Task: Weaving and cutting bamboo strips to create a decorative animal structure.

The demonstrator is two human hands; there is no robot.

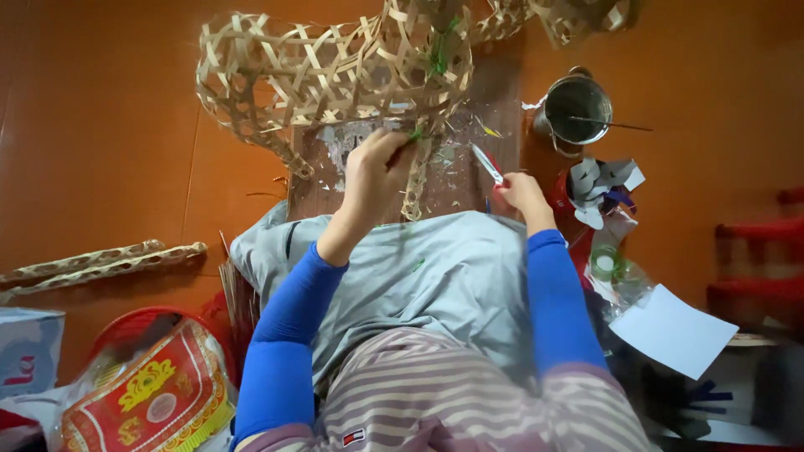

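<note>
Two hands busy: left hand (374, 172) grip pinched on the green tie (416, 134) under the pale woven bamboo frame (335, 71); right hand (521, 191) clamped on small scissors (487, 163) beside it. I'd keep the tie taut and snip close.

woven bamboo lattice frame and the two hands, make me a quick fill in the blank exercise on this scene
1. The left hand pinches a green tie on the woven ____ lattice frame.
2. The right hand holds red-handled ____.
3. The round metal pot stands on the ____ floor.
4. Both forearms wear ____ sleeves.

Missing words: bamboo; scissors; orange; blue
</note>
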